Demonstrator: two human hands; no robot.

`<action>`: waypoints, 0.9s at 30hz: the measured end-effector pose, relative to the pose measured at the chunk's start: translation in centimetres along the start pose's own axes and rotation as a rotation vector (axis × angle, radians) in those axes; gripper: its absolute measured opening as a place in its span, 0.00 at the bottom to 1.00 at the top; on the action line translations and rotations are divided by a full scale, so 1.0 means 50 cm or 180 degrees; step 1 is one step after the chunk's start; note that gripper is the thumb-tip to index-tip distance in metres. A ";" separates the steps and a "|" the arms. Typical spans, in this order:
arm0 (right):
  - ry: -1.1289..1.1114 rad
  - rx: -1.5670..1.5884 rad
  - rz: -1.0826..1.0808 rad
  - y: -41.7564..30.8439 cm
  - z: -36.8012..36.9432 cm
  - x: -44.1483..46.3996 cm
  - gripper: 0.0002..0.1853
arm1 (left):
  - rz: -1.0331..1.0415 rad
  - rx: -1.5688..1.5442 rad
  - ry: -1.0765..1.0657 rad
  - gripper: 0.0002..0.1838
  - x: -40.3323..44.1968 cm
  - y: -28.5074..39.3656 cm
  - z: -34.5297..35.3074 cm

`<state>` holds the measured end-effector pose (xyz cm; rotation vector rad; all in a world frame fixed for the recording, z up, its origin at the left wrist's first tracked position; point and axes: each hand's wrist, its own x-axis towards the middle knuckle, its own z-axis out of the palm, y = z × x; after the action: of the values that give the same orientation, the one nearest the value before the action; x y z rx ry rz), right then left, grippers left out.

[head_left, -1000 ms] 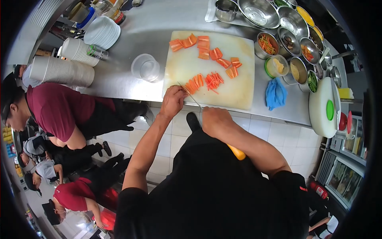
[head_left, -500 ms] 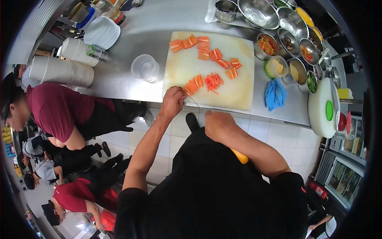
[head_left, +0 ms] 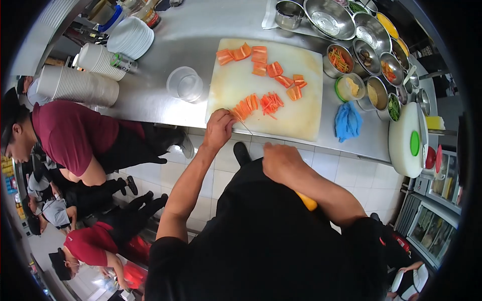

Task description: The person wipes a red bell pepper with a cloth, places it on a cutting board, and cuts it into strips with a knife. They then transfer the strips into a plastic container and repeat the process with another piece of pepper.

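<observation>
A white cutting board (head_left: pixel 301 118) lies at the counter's front edge. Flat pieces of red pepper (head_left: pixel 259 54) are spread over its upper half, with a small pile of thin pepper strips (head_left: pixel 271 104) lower down. At the board's lower left, my left hand (head_left: pixel 220 125) has its fingers curled on the end of a row of sliced pepper (head_left: pixel 245 106). The thin blade of a knife (head_left: pixel 244 126) runs from beside those fingertips toward my right hand (head_left: pixel 281 159), which is closed round its handle in front of the board. The knife's yellow handle end (head_left: pixel 307 201) shows below my right forearm.
Left of the board is a clear plastic tub (head_left: pixel 185 84). Stacked white bowls (head_left: pixel 80 85) and plates (head_left: pixel 130 38) stand farther left, near several people. To the right are a blue cloth (head_left: pixel 348 122), metal bowls (head_left: pixel 329 19) with food and a round white board (head_left: pixel 405 140).
My right hand has drawn back a little, down and to the right, with the knife. My left hand stays on the pepper. The view has shifted slightly.
</observation>
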<state>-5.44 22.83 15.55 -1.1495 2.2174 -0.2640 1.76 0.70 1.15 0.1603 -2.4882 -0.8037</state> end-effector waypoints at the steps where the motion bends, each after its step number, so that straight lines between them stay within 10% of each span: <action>1: 0.0030 -0.0037 -0.0142 -0.004 0.006 0.030 0.09 | -0.0011 0.0001 -0.0005 0.08 0.001 0.001 -0.001; 27: -0.0584 -0.0088 0.0422 0.027 0.019 -0.065 0.09 | -0.0014 -0.0033 0.0217 0.06 -0.011 0.003 0.000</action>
<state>-4.37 26.32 15.63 -0.9941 2.1289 -0.0699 2.25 0.97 0.99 0.1865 -2.4201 -0.7995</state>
